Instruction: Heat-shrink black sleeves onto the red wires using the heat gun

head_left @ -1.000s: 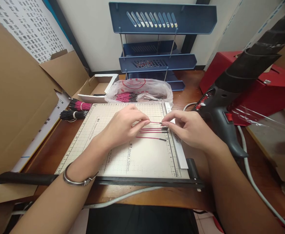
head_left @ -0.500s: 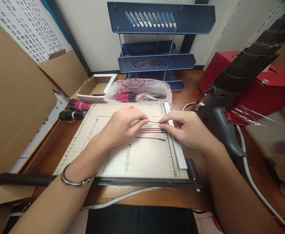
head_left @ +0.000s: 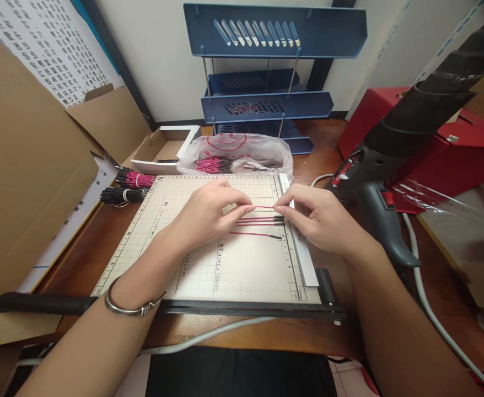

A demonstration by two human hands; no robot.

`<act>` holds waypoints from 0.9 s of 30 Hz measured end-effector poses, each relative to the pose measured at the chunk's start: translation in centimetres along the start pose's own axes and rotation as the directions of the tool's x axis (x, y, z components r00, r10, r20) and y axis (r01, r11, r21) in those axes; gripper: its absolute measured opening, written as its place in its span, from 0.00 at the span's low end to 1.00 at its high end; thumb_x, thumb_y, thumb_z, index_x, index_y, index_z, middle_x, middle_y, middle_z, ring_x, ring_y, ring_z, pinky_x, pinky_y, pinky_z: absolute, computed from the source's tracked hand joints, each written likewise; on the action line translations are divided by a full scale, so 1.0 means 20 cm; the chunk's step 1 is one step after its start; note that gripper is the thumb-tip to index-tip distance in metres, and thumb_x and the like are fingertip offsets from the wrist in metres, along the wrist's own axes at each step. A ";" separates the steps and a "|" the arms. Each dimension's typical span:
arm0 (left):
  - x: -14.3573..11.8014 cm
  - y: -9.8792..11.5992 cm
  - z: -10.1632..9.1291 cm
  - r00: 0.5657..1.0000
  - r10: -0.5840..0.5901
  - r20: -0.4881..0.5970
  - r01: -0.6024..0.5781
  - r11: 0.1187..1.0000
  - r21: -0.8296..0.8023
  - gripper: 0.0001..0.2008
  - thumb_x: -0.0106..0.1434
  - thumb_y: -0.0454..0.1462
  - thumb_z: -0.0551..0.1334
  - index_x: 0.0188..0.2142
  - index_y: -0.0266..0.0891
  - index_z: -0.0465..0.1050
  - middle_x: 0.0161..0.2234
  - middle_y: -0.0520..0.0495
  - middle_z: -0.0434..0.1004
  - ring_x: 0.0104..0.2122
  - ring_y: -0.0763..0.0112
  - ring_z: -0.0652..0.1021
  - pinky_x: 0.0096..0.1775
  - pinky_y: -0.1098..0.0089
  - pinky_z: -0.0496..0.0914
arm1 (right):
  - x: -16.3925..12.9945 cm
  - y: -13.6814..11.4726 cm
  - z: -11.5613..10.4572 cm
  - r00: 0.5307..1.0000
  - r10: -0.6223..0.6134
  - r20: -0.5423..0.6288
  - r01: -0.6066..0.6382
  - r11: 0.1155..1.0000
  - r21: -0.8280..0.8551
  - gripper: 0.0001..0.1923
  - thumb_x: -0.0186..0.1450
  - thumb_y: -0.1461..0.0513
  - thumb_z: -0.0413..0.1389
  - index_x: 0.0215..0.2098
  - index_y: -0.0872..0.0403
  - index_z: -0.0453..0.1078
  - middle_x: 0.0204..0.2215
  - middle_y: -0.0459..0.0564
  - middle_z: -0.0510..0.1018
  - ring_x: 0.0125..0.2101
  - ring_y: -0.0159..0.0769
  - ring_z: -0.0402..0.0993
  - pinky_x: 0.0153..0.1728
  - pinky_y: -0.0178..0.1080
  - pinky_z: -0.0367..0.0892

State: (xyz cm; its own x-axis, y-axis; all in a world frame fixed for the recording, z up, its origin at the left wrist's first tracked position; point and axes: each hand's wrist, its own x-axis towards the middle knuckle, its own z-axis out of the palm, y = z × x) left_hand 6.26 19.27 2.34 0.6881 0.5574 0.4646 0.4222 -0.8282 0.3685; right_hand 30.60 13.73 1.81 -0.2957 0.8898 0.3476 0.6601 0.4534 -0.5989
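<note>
The left hand (head_left: 209, 212) and right hand (head_left: 314, 215) hardly moved since a second ago; both fingertips pinched one pink wire (head_left: 264, 207) above the cutting board (head_left: 234, 264), at 12 o'clock of three laid wires (head_left: 258, 221), so alignment continued.

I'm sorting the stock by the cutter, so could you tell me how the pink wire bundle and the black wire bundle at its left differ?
The pink wire bundle has pink wires with black ends; the black wire bundle looks black throughout. The pink one lies farther back, the black one nearer the person. Both lie side by side on the wooden desk, left of the paper cutter.
</note>
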 end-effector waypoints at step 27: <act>0.01 0.00 -0.04 0.985 0.084 0.152 -0.072 0.994 -0.086 0.07 0.70 0.33 0.64 0.36 0.36 0.81 0.28 0.49 0.74 0.33 0.67 0.72 0.36 0.70 0.65 | 0.00 0.01 -0.03 0.992 -0.001 0.130 -0.004 0.999 0.034 0.07 0.68 0.63 0.56 0.32 0.55 0.73 0.26 0.44 0.72 0.26 0.27 0.63 0.30 0.33 0.56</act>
State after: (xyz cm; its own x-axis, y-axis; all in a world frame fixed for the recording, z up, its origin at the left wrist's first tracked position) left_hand 5.97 19.49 3.01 0.8030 0.4705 0.3659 0.3193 -0.8579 0.4025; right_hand 31.27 13.76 2.10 -0.3835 0.8887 0.2512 0.6372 0.4515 -0.6246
